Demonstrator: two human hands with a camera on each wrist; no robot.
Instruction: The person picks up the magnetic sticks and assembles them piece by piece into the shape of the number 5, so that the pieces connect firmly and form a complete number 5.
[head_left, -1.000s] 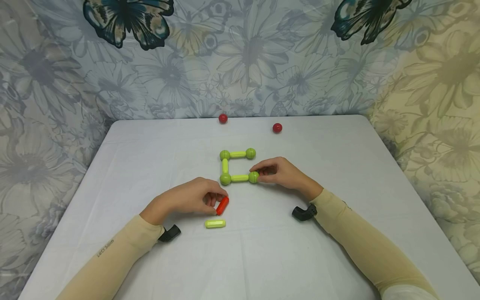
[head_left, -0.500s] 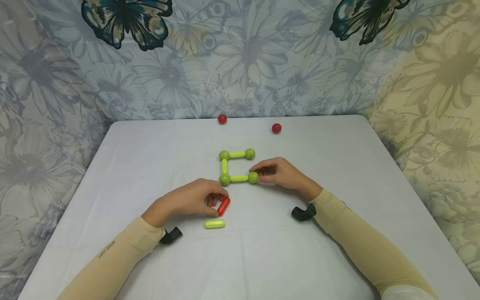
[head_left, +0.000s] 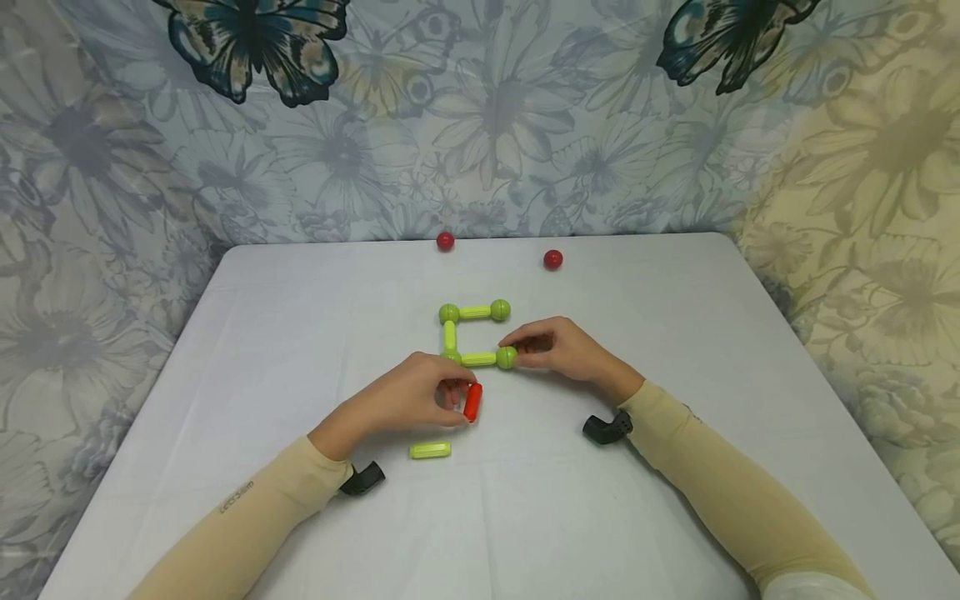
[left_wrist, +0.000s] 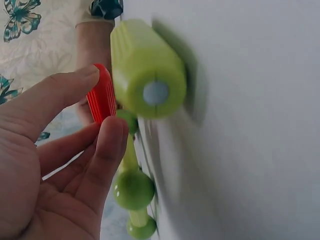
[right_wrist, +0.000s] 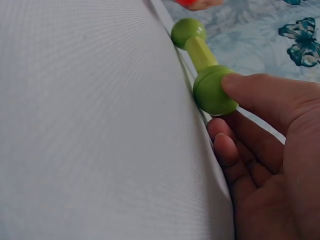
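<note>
My left hand (head_left: 408, 392) pinches a short red rod (head_left: 472, 402) between thumb and fingers, over the near side of a green frame. That frame is built of yellow-green rods (head_left: 475, 312) and green balls (head_left: 500, 310), forming three sides of a square with the right side open. Part of its near left ball is hidden behind my left hand. At the near right corner my right hand (head_left: 562, 350) grips the green ball (right_wrist: 215, 90), thumb pressed on its side. A loose yellow-green rod (head_left: 430, 450) lies nearer the front; the left wrist view shows its grey end dot large.
Two red balls lie at the back of the white table (head_left: 637, 500): one red ball (head_left: 446, 242) by the far edge, another red ball (head_left: 552, 260) to its right. Behind the table hangs a flowered cloth (head_left: 495, 125) with butterflies.
My left hand has moved right and slightly away from me with the red rod, which now stands more upright in view. The right hand stays on the green ball.
</note>
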